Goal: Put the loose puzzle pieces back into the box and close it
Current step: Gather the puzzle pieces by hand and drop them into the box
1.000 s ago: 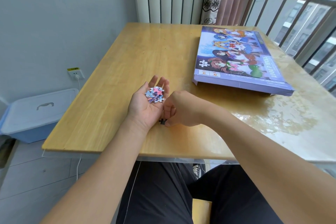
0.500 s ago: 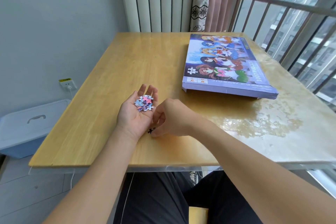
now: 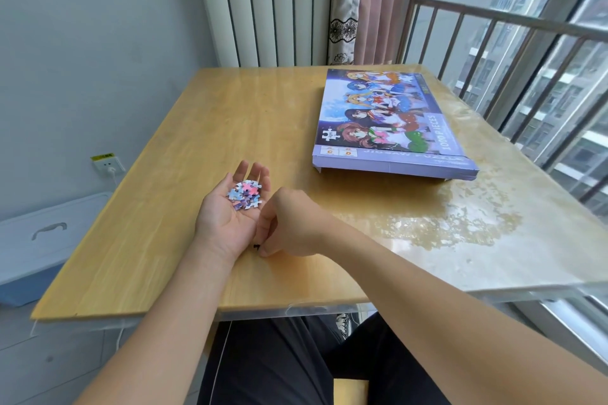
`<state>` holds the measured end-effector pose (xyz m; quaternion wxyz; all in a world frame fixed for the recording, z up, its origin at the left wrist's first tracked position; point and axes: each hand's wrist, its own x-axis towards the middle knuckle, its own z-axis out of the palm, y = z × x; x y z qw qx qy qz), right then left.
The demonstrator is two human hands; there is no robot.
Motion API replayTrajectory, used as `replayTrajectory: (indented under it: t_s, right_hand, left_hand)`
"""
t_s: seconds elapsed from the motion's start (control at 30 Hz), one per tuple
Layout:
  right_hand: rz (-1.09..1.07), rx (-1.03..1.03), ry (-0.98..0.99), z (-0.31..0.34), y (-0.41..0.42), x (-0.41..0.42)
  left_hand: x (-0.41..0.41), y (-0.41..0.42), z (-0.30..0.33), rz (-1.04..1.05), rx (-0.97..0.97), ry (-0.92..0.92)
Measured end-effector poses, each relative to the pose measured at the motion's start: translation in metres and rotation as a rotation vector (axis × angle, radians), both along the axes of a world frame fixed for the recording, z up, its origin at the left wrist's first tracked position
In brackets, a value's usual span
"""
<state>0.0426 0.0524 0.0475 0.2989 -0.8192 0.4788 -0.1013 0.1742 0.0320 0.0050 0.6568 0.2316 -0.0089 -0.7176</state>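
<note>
Puzzle pieces [image 3: 245,195] lie heaped in the cupped, upturned left hand [image 3: 230,210] mid-frame; the right hand [image 3: 289,223] pinches a dark piece [image 3: 257,246] on the surface [image 3: 204,128].

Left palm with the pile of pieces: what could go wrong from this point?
1. The puzzle pieces lie loose on the open left hand; tilting it on the way to the box could spill them.
2. The right hand pinches at a small dark piece lying flat on the table near its front edge; a slipped grip could flick it off.
3. The box looks closed, and both hands are occupied.
</note>
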Motion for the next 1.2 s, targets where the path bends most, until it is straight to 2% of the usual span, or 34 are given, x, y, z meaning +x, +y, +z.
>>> replayTrajectory:
  t_s: [0.1, 0.23, 0.4, 0.57, 0.73, 0.87, 0.9, 1.03, 1.07, 1.13, 1.2]
  right_hand:
    - [-0.028, -0.019, -0.033, -0.005, 0.003, 0.003]
    - [-0.012, -0.084, 0.046, -0.006, 0.004, 0.007]
    - [-0.041, -0.008, 0.048, -0.003, -0.003, 0.007]
    - [0.007, -0.020, 0.109, 0.000, -0.006, 0.009]
    - [0.051, -0.064, 0.089, -0.003, -0.004, 0.008]
    - [0.053, -0.028, -0.050, -0.007, -0.005, -0.001]
    - [0.017, 0.035, -0.149, -0.006, -0.006, -0.005]
    - [-0.241, 0.379, -0.768, 0.009, -0.019, -0.021]
    - [-0.285, 0.418, -0.840, 0.013, -0.025, -0.022]
    - [-0.328, 0.348, -0.796, 0.021, -0.033, -0.024]
    - [-0.353, 0.111, -0.598, 0.023, -0.035, -0.032]
  left_hand:
    - [0.001, -0.001, -0.001, 0.007, -0.003, -0.013]
    - [0.003, -0.001, -0.003, 0.026, 0.000, -0.010]
    - [0.011, 0.005, 0.000, 0.052, 0.010, 0.000]
    - [0.013, 0.009, 0.002, 0.052, 0.011, 0.010]
    - [0.013, 0.009, 0.002, 0.046, 0.017, 0.020]
    - [0.013, 0.009, 0.004, 0.043, 0.027, 0.004]
    - [0.012, 0.009, 0.005, 0.046, 0.035, 0.002]
    - [-0.002, 0.011, 0.008, 0.023, 0.081, -0.058]
    - [-0.009, 0.011, 0.008, 0.009, 0.099, -0.081]
    - [-0.027, 0.010, 0.013, -0.012, 0.129, -0.100]
    - [-0.040, 0.007, 0.017, -0.008, 0.148, -0.087]
